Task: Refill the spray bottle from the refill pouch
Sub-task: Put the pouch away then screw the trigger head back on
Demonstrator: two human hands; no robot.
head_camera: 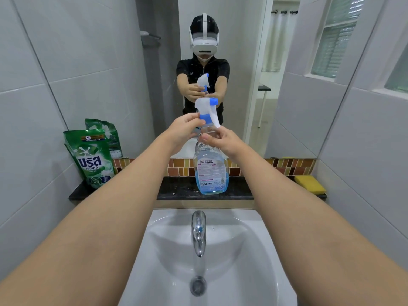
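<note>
Spray bottle (210,171) upright — nozzle right; left hand (184,129) pinches collar.

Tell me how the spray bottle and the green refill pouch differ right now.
The spray bottle is clear plastic with blue liquid low inside; the refill pouch is opaque green, its contents hidden. The bottle stands at the middle of the dark ledge; the pouch leans at its left end by the wall. The left hand holds the bottle's blue collar and the right hand its neck; nothing touches the pouch. Both rest on that ledge behind the sink.
</note>
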